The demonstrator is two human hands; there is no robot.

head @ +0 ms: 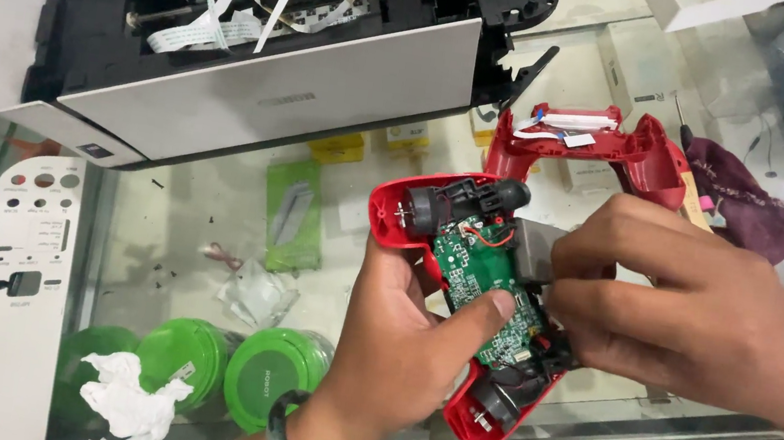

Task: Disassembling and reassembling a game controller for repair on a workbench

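Head view is showing a red game controller [463, 290] lying opened in the person's hands, held above the glass worktop [209, 226]. The left hand [396, 342] is cradling the front half from below, its fingers wrapped round the shell and its thumb [491, 309] pressing flat on the green circuit board [485, 283]. The right hand [703, 311] is reaching in from the other side, its fingers [583, 306] bunched together at the board's edge, beside a grey block that looks like the battery [534, 249]; whether they are pinching a part there, I cannot tell, since the fingertips are hidden.

Judging by how things are lying, the opening up is already done: the red back shell [614, 143] is sitting apart, just beyond the right hand's fingers, with white ribbon strips showing inside it. The board, the two black motors at the grip ends and a red wire are all lying exposed. The board itself is looking seated in the shell, so lifting it out, or whatever is being worked at its edge, seems not yet finished.

Farther from the fingers, an opened printer [264, 42] with loose white ribbon cables is resting at the worktop's far side, a white panel [20, 282] is lying left of the left wrist, and green round lids [275, 376] are showing beneath the glass.
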